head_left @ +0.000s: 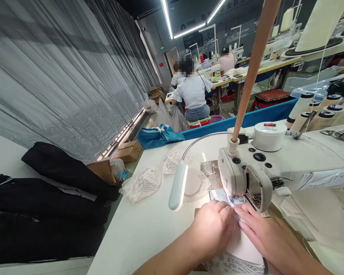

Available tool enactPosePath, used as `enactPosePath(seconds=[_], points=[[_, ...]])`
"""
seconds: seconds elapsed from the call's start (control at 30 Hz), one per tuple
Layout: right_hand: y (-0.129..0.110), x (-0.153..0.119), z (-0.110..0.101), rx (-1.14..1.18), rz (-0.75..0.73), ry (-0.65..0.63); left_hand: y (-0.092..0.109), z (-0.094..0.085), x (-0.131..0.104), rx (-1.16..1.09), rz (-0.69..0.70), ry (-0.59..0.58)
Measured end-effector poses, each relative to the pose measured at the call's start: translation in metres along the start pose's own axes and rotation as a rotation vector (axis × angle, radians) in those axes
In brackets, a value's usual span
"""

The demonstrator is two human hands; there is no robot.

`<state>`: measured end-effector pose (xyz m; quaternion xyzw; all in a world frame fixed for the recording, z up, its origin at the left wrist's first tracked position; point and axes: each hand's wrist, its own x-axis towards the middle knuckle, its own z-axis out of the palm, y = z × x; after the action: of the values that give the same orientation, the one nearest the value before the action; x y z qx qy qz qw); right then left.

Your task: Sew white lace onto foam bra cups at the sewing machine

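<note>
A white sewing machine [232,172] stands in front of me, its needle area lit. My left hand [213,225] is closed, its curled fingers on a pale fabric piece [246,248] just before the needle. White lace [232,264] shows at the lower end of this piece. On the right side of the same piece rests my right hand [258,227], its fingers stretched out flat toward the presser foot. The hands and the machine head hide most of the stitching spot. Left of the needle, a smooth round pale piece [192,182] lies on lace.
More lace pieces [146,183] lie on the white table [137,225]. A bendable lamp [177,187] hangs over the left side. A brown pole [249,72] rises by the machine head. Thread cones [312,110] stand at right. Dark garments [46,214] lie at left. People [192,91] sit beyond.
</note>
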<state>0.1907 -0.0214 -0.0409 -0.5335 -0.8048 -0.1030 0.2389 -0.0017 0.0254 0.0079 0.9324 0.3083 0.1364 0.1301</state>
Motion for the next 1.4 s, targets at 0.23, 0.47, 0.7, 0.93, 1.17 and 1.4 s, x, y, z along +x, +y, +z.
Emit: enactPosePath(seconds=[0.23, 0.47, 0.7, 0.93, 1.17, 1.4], points=[[0.0, -0.001, 0.003, -0.051, 0.018, -0.028, -0.005, 0.009, -0.007, 0.082, -0.01, -0.1], [-0.002, 0.0, 0.01, -0.064, 0.073, -0.007, -0.016, 0.001, 0.003, 0.053, 0.014, -0.164], [0.002, 0.004, 0.001, -0.044, 0.092, 0.008, -0.027, -0.006, 0.005, 0.058, 0.074, -0.19], [0.011, -0.001, -0.003, 0.139, 0.202, 0.024, -0.019, -0.02, 0.001, 0.032, 0.17, -0.121], [0.007, 0.003, -0.008, 0.167, 0.174, -0.042, -0.006, 0.01, 0.005, 0.041, 0.007, -0.05], [0.008, -0.003, -0.004, 0.202, 0.137, -0.089, -0.013, 0.02, 0.005, 0.02, 0.011, 0.065]])
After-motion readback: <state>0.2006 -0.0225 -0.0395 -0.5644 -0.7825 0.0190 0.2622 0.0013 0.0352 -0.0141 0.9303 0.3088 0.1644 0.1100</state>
